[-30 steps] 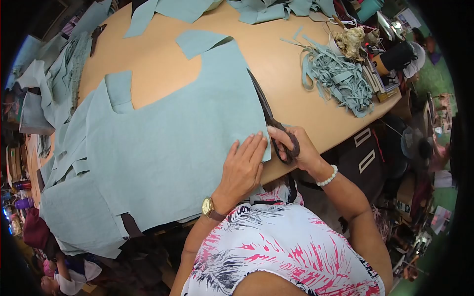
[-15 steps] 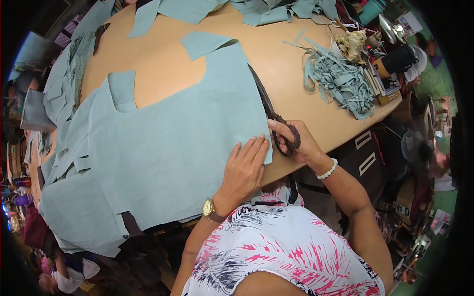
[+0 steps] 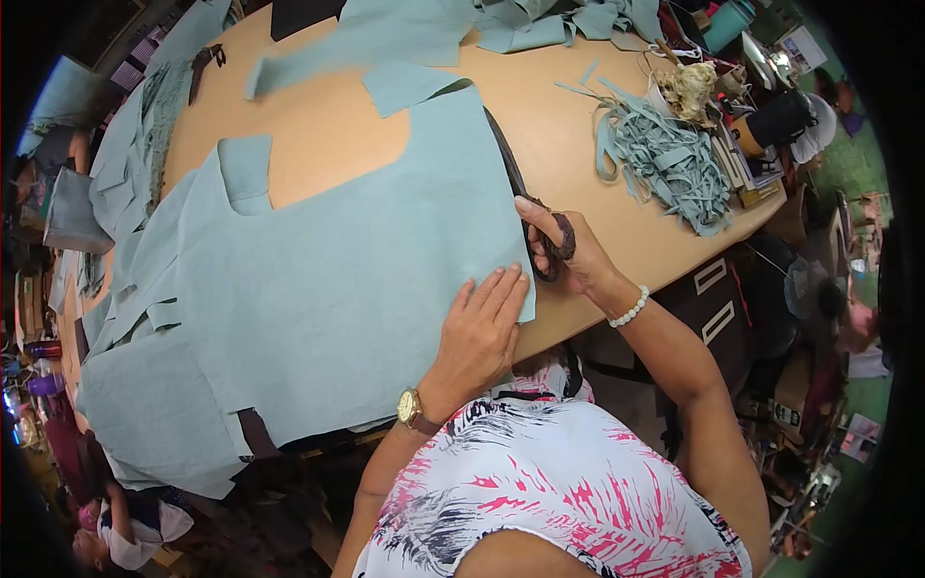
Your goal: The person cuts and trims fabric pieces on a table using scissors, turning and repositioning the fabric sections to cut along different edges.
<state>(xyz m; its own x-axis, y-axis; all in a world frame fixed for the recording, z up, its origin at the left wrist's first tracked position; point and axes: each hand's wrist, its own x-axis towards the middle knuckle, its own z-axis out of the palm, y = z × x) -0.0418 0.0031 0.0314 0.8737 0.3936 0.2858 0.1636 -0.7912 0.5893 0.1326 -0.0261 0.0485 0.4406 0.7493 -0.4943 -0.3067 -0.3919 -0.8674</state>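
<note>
A large light green fabric piece (image 3: pixel 318 299) with a curved cut-out in its far edge lies spread on the table. My left hand (image 3: pixel 482 323) rests flat on its near right corner, fingers stretched out. Large dark scissors (image 3: pixel 508 159) are in my right hand (image 3: pixel 586 262), with the thumb and fingers through the wrapped handles. Their blades point away from me along the fabric's right edge. Part of the blades is hidden at the cloth edge, so I cannot tell how far apart they are.
A heap of thin green fabric strips (image 3: pixel 665 159) lies at the right, beside books (image 3: pixel 737 159) and a dark bottle (image 3: pixel 776 118). Other dark scissors (image 3: pixel 200 72) lie at the far left. More green fabric (image 3: pixel 395 34) and a black piece (image 3: pixel 301 13) are across the table (image 3: pixel 337 144).
My right hand and the scissors have moved forward along the fabric's right edge. Across the table, a green piece has shifted and blurs, and a black piece now shows. My left hand stays put.
</note>
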